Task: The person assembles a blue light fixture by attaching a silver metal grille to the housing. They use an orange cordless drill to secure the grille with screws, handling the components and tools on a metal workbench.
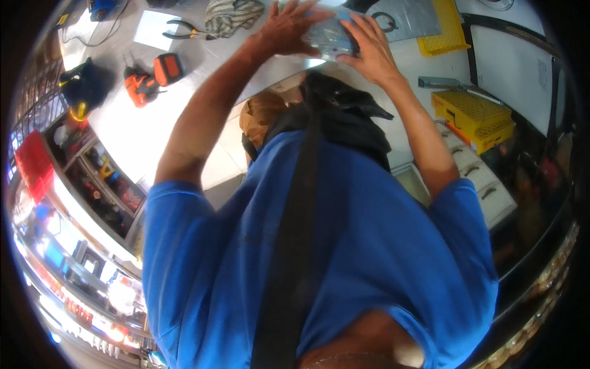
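At the bench's near edge, my left hand point(284, 29) and my right hand point(372, 51) lie on either side of a clear plastic object point(330, 38), perhaps a container or a wrapped pack. My left fingers reach over its top with the thumb low on its side. The right fingers and thumb curve round the other side. What is inside the clear plastic cannot be made out. Left of my left hand are a crumpled striped cloth point(232, 17) and pliers point(182, 31) with black and orange handles. Just beyond my right hand is a dark ring-shaped piece point(388, 23).
An orange cordless drill point(139, 87) and an orange-black block point(168, 69) lie on the metal bench point(203, 58), near a white sheet point(155, 29). Yellow cases point(472, 117) stand on a drawer cabinet point(482, 178) at right. A parts tray point(92, 184) is at left.
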`<state>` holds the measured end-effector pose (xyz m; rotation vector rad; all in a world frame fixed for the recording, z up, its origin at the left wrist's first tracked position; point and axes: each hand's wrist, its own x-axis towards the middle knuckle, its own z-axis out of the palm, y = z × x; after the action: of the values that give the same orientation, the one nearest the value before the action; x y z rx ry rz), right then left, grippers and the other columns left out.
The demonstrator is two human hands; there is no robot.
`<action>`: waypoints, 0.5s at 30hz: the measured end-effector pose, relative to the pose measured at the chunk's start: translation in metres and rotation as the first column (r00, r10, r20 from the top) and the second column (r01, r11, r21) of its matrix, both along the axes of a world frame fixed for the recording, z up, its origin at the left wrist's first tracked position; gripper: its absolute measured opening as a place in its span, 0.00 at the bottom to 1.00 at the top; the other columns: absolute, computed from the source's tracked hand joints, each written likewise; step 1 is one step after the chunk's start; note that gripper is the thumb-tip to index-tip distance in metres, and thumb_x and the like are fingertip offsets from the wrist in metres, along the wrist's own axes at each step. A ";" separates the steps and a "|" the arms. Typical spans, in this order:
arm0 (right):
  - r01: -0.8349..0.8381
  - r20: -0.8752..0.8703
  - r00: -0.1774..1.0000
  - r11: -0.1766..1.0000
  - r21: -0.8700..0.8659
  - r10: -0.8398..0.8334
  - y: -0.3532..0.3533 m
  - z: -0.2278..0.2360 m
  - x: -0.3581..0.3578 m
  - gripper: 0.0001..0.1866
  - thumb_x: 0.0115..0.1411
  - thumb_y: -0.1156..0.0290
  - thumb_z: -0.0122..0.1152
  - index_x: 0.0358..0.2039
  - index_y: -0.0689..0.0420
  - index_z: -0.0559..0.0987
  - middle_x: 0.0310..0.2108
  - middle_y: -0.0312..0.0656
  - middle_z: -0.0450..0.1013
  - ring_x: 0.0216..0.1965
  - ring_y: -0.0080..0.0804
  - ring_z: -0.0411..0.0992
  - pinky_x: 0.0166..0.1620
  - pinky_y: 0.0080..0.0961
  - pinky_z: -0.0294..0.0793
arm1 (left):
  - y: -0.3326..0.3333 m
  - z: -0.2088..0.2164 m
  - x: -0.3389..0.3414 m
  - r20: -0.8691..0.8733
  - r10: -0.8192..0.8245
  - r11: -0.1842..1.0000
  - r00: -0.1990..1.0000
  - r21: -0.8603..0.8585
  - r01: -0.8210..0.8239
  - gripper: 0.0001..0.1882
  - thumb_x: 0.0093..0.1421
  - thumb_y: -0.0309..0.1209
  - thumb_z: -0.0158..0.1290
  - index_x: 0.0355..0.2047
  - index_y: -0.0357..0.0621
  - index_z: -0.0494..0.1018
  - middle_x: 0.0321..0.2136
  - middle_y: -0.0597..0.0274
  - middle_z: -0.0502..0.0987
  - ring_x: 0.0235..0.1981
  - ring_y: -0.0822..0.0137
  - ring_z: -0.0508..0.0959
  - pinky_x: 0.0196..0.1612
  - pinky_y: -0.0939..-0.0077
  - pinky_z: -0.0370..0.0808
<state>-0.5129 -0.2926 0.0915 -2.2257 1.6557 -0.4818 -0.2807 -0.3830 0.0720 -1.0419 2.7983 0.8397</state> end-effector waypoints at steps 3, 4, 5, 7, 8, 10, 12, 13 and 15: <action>-0.070 -0.027 0.997 0.997 -0.011 0.070 -0.011 -0.011 -0.006 0.42 0.53 0.56 0.77 0.64 0.60 0.71 0.65 0.57 0.66 0.68 0.57 0.61 0.68 0.48 0.65 | -0.008 0.008 0.004 0.067 -0.068 0.997 0.995 0.045 0.065 0.66 0.36 0.53 0.77 0.74 0.65 0.53 0.76 0.47 0.42 0.74 0.31 0.43 0.65 0.18 0.54; -0.078 -0.028 0.997 0.997 -0.030 0.077 -0.012 -0.013 -0.009 0.40 0.54 0.56 0.76 0.62 0.64 0.72 0.62 0.62 0.68 0.66 0.58 0.64 0.66 0.49 0.68 | -0.010 0.011 0.005 0.099 -0.093 0.993 0.991 0.077 0.086 0.67 0.36 0.52 0.77 0.75 0.65 0.53 0.76 0.47 0.42 0.74 0.30 0.43 0.65 0.18 0.54; -0.079 -0.007 0.997 0.992 0.095 0.081 -0.013 -0.014 -0.010 0.46 0.50 0.56 0.78 0.65 0.63 0.68 0.66 0.61 0.62 0.70 0.60 0.57 0.69 0.49 0.61 | -0.013 0.012 0.005 0.127 -0.118 0.989 0.985 0.098 0.106 0.68 0.35 0.51 0.78 0.75 0.66 0.52 0.76 0.47 0.42 0.74 0.30 0.43 0.65 0.17 0.54; -0.081 0.038 0.997 0.934 0.348 0.072 -0.015 -0.015 -0.011 0.58 0.43 0.55 0.82 0.71 0.62 0.61 0.73 0.61 0.51 0.76 0.62 0.42 0.75 0.48 0.49 | -0.014 0.013 0.005 0.129 -0.139 0.988 0.982 0.089 0.128 0.70 0.33 0.50 0.79 0.75 0.65 0.50 0.76 0.46 0.41 0.74 0.30 0.43 0.64 0.18 0.55; -0.088 -0.027 0.995 0.982 0.170 0.094 -0.016 -0.016 -0.010 0.49 0.47 0.60 0.79 0.67 0.63 0.66 0.68 0.62 0.60 0.71 0.63 0.53 0.71 0.49 0.58 | -0.014 0.011 0.004 0.136 -0.131 0.989 0.982 0.084 0.120 0.71 0.33 0.50 0.79 0.75 0.64 0.49 0.76 0.47 0.41 0.74 0.30 0.43 0.64 0.18 0.56; -0.096 -0.024 0.995 0.984 0.153 0.101 -0.017 -0.018 -0.007 0.53 0.46 0.54 0.80 0.69 0.55 0.64 0.72 0.52 0.56 0.73 0.58 0.51 0.72 0.48 0.57 | -0.011 0.006 0.004 0.188 -0.106 0.991 0.976 0.099 0.089 0.71 0.33 0.50 0.79 0.76 0.63 0.49 0.76 0.50 0.42 0.74 0.31 0.42 0.65 0.19 0.55; -0.125 -0.113 0.983 0.982 0.142 0.142 -0.016 -0.021 -0.006 0.62 0.41 0.46 0.82 0.72 0.53 0.60 0.75 0.48 0.50 0.74 0.58 0.49 0.72 0.48 0.57 | -0.005 -0.002 0.007 0.124 -0.059 0.996 0.991 -0.066 0.067 0.68 0.33 0.50 0.79 0.74 0.72 0.53 0.76 0.59 0.45 0.74 0.38 0.47 0.66 0.22 0.56; -0.147 -0.119 0.980 0.984 0.103 0.159 -0.015 -0.022 -0.006 0.63 0.40 0.45 0.82 0.73 0.54 0.59 0.75 0.50 0.49 0.74 0.59 0.49 0.72 0.49 0.57 | -0.003 -0.007 0.009 0.151 -0.043 0.991 0.988 -0.117 0.061 0.66 0.32 0.49 0.79 0.73 0.76 0.55 0.76 0.64 0.46 0.75 0.41 0.49 0.66 0.24 0.56; -0.149 -0.197 0.965 0.980 0.132 0.173 -0.011 -0.024 -0.005 0.66 0.37 0.44 0.83 0.73 0.55 0.57 0.75 0.52 0.48 0.73 0.60 0.49 0.72 0.50 0.58 | -0.002 -0.016 0.012 0.088 -0.046 0.996 0.995 -0.075 0.053 0.72 0.29 0.50 0.81 0.74 0.78 0.51 0.77 0.61 0.41 0.76 0.38 0.43 0.66 0.16 0.51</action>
<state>-0.5177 -0.3040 0.0671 -2.3642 1.5361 -0.1105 -0.2685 -0.3855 0.0555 -0.9888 2.7920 0.6693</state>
